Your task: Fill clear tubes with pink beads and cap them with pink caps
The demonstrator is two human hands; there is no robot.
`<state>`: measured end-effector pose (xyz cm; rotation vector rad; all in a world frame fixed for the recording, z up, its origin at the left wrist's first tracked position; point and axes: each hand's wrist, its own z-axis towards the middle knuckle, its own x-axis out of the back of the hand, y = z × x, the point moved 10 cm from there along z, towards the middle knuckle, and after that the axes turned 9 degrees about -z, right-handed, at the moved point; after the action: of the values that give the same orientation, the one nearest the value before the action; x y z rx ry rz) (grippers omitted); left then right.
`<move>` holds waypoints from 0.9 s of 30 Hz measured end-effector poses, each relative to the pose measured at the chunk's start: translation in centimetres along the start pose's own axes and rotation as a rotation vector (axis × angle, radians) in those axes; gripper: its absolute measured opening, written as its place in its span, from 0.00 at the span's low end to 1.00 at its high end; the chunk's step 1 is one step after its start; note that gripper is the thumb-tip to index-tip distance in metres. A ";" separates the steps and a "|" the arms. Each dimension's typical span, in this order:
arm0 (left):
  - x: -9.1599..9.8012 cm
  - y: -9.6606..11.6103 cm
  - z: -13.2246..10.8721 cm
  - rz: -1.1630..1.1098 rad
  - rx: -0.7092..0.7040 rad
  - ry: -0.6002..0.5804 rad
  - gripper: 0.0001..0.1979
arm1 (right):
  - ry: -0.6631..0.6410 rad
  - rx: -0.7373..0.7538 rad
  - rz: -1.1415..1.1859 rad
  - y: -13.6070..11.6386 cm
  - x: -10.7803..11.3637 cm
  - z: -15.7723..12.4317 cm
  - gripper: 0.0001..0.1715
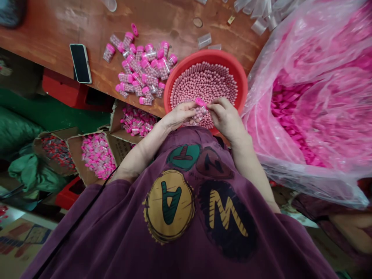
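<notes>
Over the near part of a red basin [245, 87] full of pink beads [203, 81], my left hand [179, 115] grips a small clear jar [200, 113] filled with the same beads. A bright pink cap [200, 102] sits at the top of this jar, looking tilted; whether it is fully seated I cannot tell. The fingers of my right hand [226, 115] are pinched together at the cap's right edge. Left of the basin lies a loose pile of filled jars [145, 69] with pink caps.
A large clear plastic bag [322, 116] of pink caps stands at the right. Empty clear tubes [258, 25] lie at the back right. A phone [80, 63] rests near the table's left edge. Cardboard boxes [99, 155] of capped jars stand below. Another person's arm [350, 230] shows at lower right.
</notes>
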<state>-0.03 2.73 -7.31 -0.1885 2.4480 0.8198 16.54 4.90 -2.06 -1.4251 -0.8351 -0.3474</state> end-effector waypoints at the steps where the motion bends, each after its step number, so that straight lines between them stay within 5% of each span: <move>1: 0.0 -0.2 0.0 -0.015 0.017 0.021 0.28 | 0.024 -0.013 -0.019 0.4 0.1 0.0 0.11; 7: -0.2 -0.6 -0.1 -0.059 0.034 0.082 0.34 | 0.201 -0.043 0.020 1.1 2.0 -0.2 0.12; 19: -0.1 -1.0 0.7 -0.038 0.015 0.035 0.36 | 0.125 -0.008 -0.034 -0.3 1.1 -0.4 0.12; 24: 0.1 -1.3 0.6 -0.113 0.029 0.065 0.40 | 0.168 -0.140 -0.013 0.7 2.2 -0.5 0.10; 27: -0.3 -1.0 0.5 -0.147 0.004 0.049 0.34 | 0.186 -0.184 0.071 0.4 2.4 -0.4 0.12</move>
<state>0.76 2.21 -7.97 -0.3861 2.4473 0.7536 18.55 5.17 -0.69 -1.5621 -0.6118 -0.5046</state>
